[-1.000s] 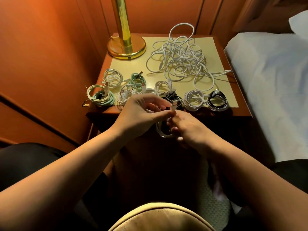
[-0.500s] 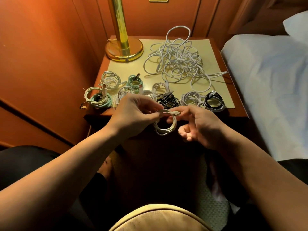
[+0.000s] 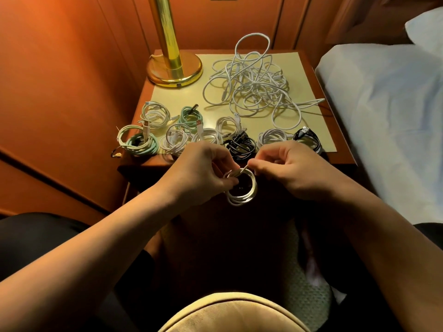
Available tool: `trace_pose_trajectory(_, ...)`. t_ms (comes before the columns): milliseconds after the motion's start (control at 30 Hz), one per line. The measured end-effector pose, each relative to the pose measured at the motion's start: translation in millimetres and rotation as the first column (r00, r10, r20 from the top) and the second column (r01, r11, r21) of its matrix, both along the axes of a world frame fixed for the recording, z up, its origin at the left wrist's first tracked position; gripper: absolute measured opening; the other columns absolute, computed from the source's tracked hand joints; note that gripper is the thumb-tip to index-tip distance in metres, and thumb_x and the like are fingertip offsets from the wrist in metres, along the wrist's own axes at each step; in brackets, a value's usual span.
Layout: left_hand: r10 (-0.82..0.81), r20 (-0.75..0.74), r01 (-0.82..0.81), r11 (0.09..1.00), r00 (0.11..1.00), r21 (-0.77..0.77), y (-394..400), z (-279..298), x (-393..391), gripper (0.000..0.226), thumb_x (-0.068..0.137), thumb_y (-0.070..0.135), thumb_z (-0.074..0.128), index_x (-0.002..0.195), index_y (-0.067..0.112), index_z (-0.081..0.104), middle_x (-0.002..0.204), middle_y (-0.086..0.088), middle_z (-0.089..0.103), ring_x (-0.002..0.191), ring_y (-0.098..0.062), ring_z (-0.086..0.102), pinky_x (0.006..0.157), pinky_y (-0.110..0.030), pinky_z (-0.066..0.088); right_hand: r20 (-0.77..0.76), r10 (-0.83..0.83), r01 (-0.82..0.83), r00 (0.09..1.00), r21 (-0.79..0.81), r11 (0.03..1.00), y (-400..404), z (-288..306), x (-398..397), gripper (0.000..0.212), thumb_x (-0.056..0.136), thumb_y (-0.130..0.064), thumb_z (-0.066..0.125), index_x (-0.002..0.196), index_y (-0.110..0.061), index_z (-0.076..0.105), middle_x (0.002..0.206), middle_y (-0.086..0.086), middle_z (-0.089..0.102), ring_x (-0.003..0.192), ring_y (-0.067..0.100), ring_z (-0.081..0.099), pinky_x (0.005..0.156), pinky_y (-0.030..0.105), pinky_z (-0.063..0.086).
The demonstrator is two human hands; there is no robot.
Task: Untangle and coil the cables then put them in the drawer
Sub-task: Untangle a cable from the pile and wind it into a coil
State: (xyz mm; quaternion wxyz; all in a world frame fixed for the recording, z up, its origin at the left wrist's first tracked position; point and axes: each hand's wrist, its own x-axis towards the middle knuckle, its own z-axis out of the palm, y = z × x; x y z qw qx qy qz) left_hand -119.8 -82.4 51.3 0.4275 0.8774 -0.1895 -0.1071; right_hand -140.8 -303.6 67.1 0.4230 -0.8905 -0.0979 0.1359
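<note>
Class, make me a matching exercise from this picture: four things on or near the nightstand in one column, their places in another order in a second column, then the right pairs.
1. brass lamp base
2. tangled white cables
3. black coil
4. white coil

A. held in both hands
B. back left corner
C. front right corner
D. back right area

Pairs: 1-B, 2-D, 3-C, 4-A

A tangle of cables (image 3: 256,89) is spread behind a row of coiled cables (image 3: 215,137) on the nightstand (image 3: 309,75), right of the lamp base (image 3: 174,71).
</note>
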Motion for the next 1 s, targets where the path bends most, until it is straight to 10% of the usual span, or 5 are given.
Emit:
trace_pose_trajectory(200, -0.021, -0.160, 0.016, 0.999, 0.987, -0.034, 4, -3, -5, 0.019, 0.074, 0.018, 0.092, 0.086, 0.019, 0.078, 0.082, 0.002, 0.077, 0.074, -0.011, 0.074, 0.070, -0.030, 0.063, 0.217, -0.099, 0.089, 0.971, 0.056, 0.994, -20, 15, 5, 0.020, 0.099, -0.038, 0.065, 0.091, -0.022, 0.074, 0.081, -0.006, 0.073, 0.068, 0.008, 0.069, 0.061, 0.024, 0.052)
trace_pose_trajectory(400, 0.118, -0.108, -0.137, 0.971, 0.987, -0.196, -1, -10, -11, 0.013, 0.080, 0.018, 0.088, 0.091, 0.016, 0.081, 0.081, 0.002, 0.078, 0.075, -0.015, 0.076, 0.073, -0.034, 0.064, 0.118, -0.127, 0.123, 0.985, 0.040, 0.992, -29, 5, 7, 0.024, 0.091, -0.047, 0.070, 0.087, -0.027, 0.081, 0.078, -0.012, 0.069, 0.064, -0.001, 0.058, 0.059, 0.014, 0.040)
trace_pose_trajectory(600, 0.145, -0.429, -0.351, 0.820, 0.892, -0.452, -5, -8, -5, 0.016, 0.080, -0.001, 0.081, 0.094, -0.004, 0.073, 0.089, -0.021, 0.076, 0.074, -0.024, 0.072, 0.070, -0.037, 0.064, 0.070, -0.153, 0.160, 0.986, -0.102, 0.982, -23, -7, 8, 0.012, 0.095, -0.037, 0.072, 0.092, -0.033, 0.083, 0.082, -0.013, 0.076, 0.073, -0.002, 0.065, 0.070, 0.023, 0.048)
trace_pose_trajectory(767, 0.166, -0.448, -0.405, 0.757, 0.878, -0.513, -10, -10, -9, 0.019, 0.083, -0.006, 0.077, 0.098, -0.009, 0.066, 0.094, -0.024, 0.076, 0.073, -0.021, 0.073, 0.063, -0.031, 0.061, -0.353, -0.248, 0.376, 0.902, 0.363, 0.853, 4, -16, 3, 0.010, 0.088, -0.020, 0.080, 0.097, -0.016, 0.082, 0.089, 0.003, 0.079, 0.072, 0.011, 0.065, 0.064, 0.018, 0.046)
trace_pose_trajectory(1000, 0.255, -0.218, -0.327, 0.840, 0.942, -0.433, -6, -19, -9, 0.012, 0.085, 0.003, 0.081, 0.093, 0.002, 0.073, 0.088, -0.010, 0.079, 0.085, -0.029, 0.077, 0.084, -0.051, 0.062, -0.595, -0.134, 0.446, 0.792, 0.414, 0.794, 15, -23, 3, 0.047, 0.071, -0.032, 0.082, 0.111, -0.008, 0.080, 0.077, -0.003, 0.063, 0.055, 0.004, 0.038, 0.044, 0.016, 0.024)
